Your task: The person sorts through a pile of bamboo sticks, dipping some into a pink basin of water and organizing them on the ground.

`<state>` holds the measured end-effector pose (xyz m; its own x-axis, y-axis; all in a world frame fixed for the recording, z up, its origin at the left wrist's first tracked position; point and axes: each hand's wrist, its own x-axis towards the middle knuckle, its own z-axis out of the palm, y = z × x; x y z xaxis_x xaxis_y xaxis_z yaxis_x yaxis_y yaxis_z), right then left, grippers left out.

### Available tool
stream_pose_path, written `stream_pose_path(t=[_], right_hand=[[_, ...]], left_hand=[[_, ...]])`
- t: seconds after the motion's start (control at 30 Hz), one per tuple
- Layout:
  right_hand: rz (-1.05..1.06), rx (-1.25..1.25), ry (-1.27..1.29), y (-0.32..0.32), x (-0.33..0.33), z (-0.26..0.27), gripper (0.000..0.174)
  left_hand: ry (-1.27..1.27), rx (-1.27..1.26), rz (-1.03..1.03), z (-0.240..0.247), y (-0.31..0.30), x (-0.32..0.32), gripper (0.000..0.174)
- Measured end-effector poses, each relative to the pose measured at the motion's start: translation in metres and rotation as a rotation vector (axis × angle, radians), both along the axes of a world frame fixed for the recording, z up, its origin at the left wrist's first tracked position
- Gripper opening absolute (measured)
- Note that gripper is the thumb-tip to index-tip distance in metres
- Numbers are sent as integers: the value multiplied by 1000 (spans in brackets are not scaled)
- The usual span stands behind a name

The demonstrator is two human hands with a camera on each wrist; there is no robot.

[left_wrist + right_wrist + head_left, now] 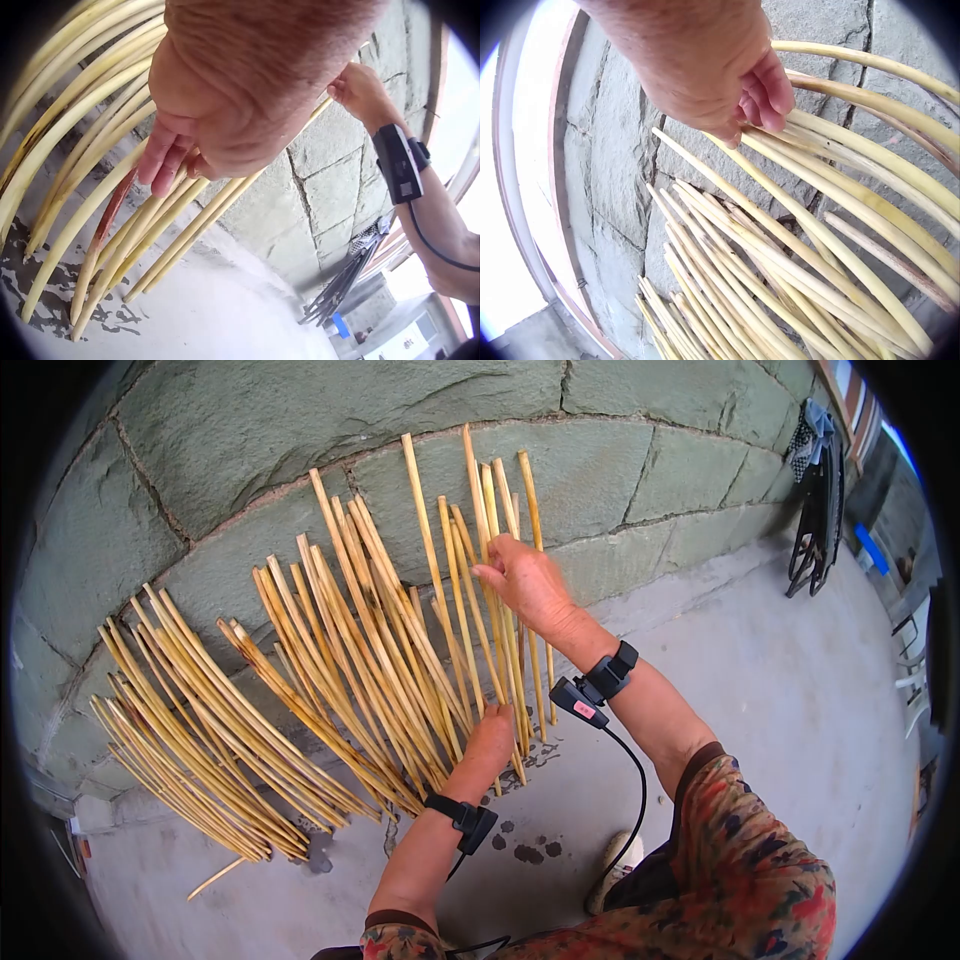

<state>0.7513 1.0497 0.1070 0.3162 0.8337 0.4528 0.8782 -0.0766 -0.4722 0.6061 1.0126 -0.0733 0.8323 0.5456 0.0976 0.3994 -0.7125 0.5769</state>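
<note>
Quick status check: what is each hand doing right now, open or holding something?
Left hand: closed, fingers curled round one of the leaning sticks, low down.
Right hand: closed, pinching one of the sticks near its top.

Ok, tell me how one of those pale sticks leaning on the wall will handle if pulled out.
Probably stiff: the sticks stand straight, propped against the stone wall without sagging. Likely light, being thin and dry-looking. Round and only leaning, so neighbours may slide or roll sideways where the right hand touches them.
</note>
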Motion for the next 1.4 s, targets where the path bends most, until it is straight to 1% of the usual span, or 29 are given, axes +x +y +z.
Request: stream_pose_path(t=[0.07,0.1,0.23,0.3,0.33,0.37,0.4,0.43,0.5,0.57,0.6,0.63,0.67,0.7,0.73,0.77,0.8,0.83,0.87,0.9,0.97,1.03,1.1,1.13,1.23,1.27,1.3,1.37,1.4], right_hand=[[-8,3,-37,-3,-3,3,24],[-8,-5,-68,-2,-5,3,24],[-37,31,-22,-1,0,-1,24],[54,124,70,-2,7,-4,21],[53,173,98,-6,7,-1,17],[53,163,108,-10,8,1,17],[99,187,228,-13,9,3,15],[147,215,347,-15,13,4,14],[143,190,338,-21,20,5,15],[177,-69,508,-32,20,15,17],[176,-83,518,-33,22,9,17],[204,-20,364,-31,24,2,18],[232,47,209,-29,25,-2,19],[231,41,220,-26,24,-5,19],[197,88,146,-22,20,-7,20],[165,134,71,-19,16,-9,20],[168,130,81,-16,12,-9,20],[97,139,-46,-12,7,-6,21],[27,145,-171,-8,3,-5,21],[31,138,-161,-4,1,-6,21],[-79,107,-276,5,-1,-8,24],[-79,128,-272,9,-2,-12,25],[-99,173,-263,15,-3,-15,24],[-111,152,-247,15,-5,-14,22],[-116,161,-153,14,-2,-12,19],[-113,158,-153,10,0,-7,19],[-74,171,-151,2,4,1,20],[-35,173,-152,-9,15,11,21],[40,169,91,-14,23,14,22]], left_hand=[[105,-53,13,5,-1,3,18],[106,-51,17,7,0,3,18],[89,-101,5,19,-2,-6,17],[72,-133,-9,33,-6,-11,15],[36,-160,-47,43,-9,-15,15],[0,-185,-81,51,-11,-20,14],[-74,-207,-95,55,-11,-26,15],[-66,-210,-90,62,-10,-32,15],[-111,-320,-86,78,-7,-48,17],[-56,-371,-81,89,-2,-71,19],[-79,-455,-18,97,-1,-82,19],[-101,-534,47,105,0,-92,18],[-93,-540,50,111,1,-103,18],[-114,-671,106,118,0,-112,18],[-135,-805,162,125,-2,-120,18],[-124,-815,167,133,-4,-124,18],[-151,-889,202,142,-4,-126,17],[-180,-960,240,150,-4,-127,17],[-209,-965,246,157,-2,-125,17],[-201,-971,256,164,0,-122,17],[-236,-860,175,179,4,-115,17],[-208,-832,165,195,3,-113,18],[-131,-747,92,207,3,-116,17],[-96,-684,82,208,2,-121,17],[-48,-730,140,202,-9,-143,16],[3,-718,154,200,-14,-151,16],[2,-722,155,194,-22,-160,16],[-76,-902,268,179,-37,-175,16],[-78,-911,267,176,-41,-177,16]])
